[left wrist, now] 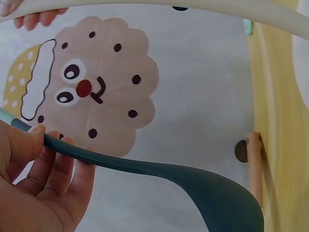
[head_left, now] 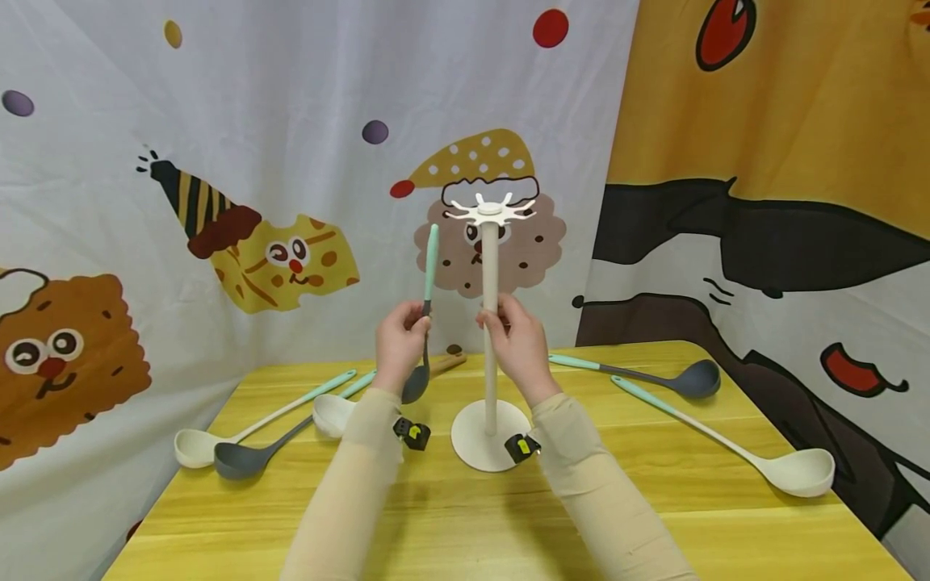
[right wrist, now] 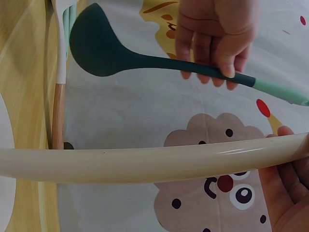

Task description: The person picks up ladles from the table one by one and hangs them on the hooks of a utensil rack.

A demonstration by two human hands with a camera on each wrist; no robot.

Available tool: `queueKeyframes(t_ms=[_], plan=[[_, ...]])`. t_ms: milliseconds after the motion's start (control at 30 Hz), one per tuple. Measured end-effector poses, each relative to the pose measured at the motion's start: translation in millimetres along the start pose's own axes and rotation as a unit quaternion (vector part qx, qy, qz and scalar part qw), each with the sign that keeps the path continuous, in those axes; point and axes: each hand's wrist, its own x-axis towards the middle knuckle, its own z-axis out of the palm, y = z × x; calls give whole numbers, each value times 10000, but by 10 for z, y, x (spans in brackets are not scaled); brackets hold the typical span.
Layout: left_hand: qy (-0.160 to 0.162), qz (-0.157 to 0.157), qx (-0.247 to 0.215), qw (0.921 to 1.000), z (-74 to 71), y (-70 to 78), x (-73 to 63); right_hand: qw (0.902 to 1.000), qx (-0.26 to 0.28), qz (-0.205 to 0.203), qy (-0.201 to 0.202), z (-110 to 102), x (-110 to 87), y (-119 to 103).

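Observation:
My left hand [head_left: 400, 343] pinches a dark ladle [left wrist: 145, 166] by its shaft, just below the mint-green handle [head_left: 432, 258]. The ladle stands nearly upright, handle up, its bowl [head_left: 416, 385] hanging low over the table. To its right, my right hand [head_left: 519, 343] holds the cream pole [head_left: 490, 266] of a utensil stand, thumb and fingers around it at mid height. White hooks [head_left: 490, 211] radiate from the stand's top, with nothing hanging on them. The round base [head_left: 472, 444] is on the table. In the right wrist view the ladle [right wrist: 164, 63] is apart from the pole [right wrist: 145, 165].
On the wooden table [head_left: 450, 524], a white ladle [head_left: 194, 449], a dark ladle [head_left: 243, 461] and another white bowl-shaped utensil [head_left: 331, 414] lie left. Behind my left hand is a wooden handle [head_left: 446, 364]. A dark ladle [head_left: 697, 379] and a white ladle [head_left: 802, 472] lie right. A printed curtain [head_left: 305, 81] hangs behind.

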Motion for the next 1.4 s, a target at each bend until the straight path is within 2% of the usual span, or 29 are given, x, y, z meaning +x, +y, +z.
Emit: queueKeyframes(t_ms=[433,867,1067,1400], plan=[[47,129,-440,9989,-51,204,76,10000,13,32,33,3,-3,-18],[63,98,-621,9980,-48,317,118,10000,-19,-60,5,7,-3,9],[123,211,-682,9974,-32,369,112,10000,9,-72,54,11,-1,7],[27,251,-781,9966,12,417,109,9999,-53,-89,27,2,-9,-11]])
